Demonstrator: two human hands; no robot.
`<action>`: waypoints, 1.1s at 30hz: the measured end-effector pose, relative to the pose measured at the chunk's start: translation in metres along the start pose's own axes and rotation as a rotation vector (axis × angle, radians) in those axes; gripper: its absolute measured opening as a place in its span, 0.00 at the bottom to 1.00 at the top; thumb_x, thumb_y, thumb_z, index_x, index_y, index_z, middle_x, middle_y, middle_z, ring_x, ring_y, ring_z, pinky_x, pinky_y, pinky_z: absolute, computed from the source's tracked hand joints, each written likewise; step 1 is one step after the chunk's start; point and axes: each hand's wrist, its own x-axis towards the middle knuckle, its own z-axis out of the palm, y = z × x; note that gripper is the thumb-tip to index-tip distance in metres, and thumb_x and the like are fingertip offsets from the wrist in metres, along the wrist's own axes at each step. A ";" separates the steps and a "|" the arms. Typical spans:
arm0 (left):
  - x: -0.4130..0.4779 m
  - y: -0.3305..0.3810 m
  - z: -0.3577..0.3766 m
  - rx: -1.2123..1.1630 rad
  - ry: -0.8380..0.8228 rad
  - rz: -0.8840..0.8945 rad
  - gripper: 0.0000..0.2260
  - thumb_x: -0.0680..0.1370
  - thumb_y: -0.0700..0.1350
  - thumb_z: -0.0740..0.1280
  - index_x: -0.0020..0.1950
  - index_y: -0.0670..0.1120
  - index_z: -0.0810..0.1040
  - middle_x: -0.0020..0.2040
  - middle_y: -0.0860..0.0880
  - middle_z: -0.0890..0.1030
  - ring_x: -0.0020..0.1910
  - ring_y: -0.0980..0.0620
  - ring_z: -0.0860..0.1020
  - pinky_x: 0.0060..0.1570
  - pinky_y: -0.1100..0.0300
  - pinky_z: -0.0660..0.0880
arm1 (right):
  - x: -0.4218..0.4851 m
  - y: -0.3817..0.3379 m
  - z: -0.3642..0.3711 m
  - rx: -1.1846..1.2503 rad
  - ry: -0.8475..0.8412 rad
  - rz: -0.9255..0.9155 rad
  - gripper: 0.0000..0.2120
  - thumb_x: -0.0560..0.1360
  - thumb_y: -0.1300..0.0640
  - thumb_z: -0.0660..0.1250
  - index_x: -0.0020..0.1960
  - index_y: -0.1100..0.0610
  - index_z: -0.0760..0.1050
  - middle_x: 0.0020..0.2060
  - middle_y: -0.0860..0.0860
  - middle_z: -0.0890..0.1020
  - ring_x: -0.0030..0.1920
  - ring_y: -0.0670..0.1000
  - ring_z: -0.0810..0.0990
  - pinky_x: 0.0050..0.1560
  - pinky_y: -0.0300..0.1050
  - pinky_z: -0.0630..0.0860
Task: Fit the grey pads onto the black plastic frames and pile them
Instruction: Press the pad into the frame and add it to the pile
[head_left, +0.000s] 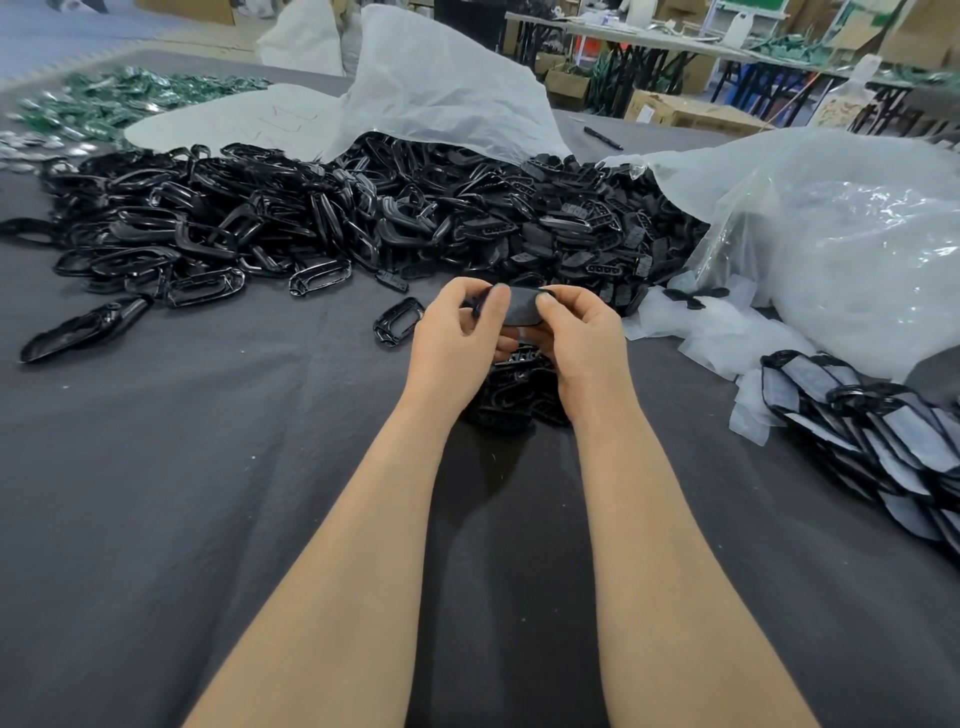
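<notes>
1. Grey pad (521, 306) and its black frame sit pinched between my hands, raised just above the counter (208, 493); my left hand (457, 332) and right hand (576, 338) are both closed on the piece, thumbs pressing its top face.
2. I judge the two-thumb grip is there to seat the pad into the frame evenly.
3. A small cluster of black parts (511, 395) lies directly beneath my hands, within easy reach.
4. Finished frames with pads (872, 441) are piled to my right, the loose frame heap (311, 223) ahead.
5. A dark cloth covers the counter; white plastic bags (831, 234) spill stock, with workshop tables (675, 47) behind.
</notes>
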 end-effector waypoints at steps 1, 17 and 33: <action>0.000 0.000 -0.001 0.021 -0.011 0.006 0.01 0.81 0.45 0.63 0.51 0.51 0.72 0.38 0.49 0.83 0.32 0.59 0.80 0.38 0.64 0.79 | 0.000 0.000 0.000 -0.001 -0.009 0.000 0.07 0.78 0.65 0.63 0.44 0.57 0.77 0.43 0.54 0.81 0.47 0.53 0.80 0.56 0.56 0.79; -0.004 0.002 -0.004 -0.001 -0.119 -0.007 0.09 0.80 0.38 0.63 0.46 0.52 0.73 0.35 0.51 0.82 0.32 0.59 0.80 0.37 0.65 0.78 | -0.005 -0.001 -0.002 0.042 -0.097 0.038 0.04 0.73 0.63 0.69 0.43 0.56 0.78 0.38 0.52 0.83 0.40 0.52 0.82 0.42 0.46 0.79; 0.000 -0.002 -0.002 -0.082 -0.069 -0.077 0.07 0.81 0.38 0.63 0.50 0.51 0.73 0.31 0.53 0.83 0.34 0.59 0.82 0.39 0.66 0.79 | -0.004 -0.006 -0.004 0.059 -0.055 0.064 0.11 0.78 0.66 0.62 0.43 0.56 0.81 0.42 0.56 0.84 0.44 0.53 0.83 0.50 0.49 0.81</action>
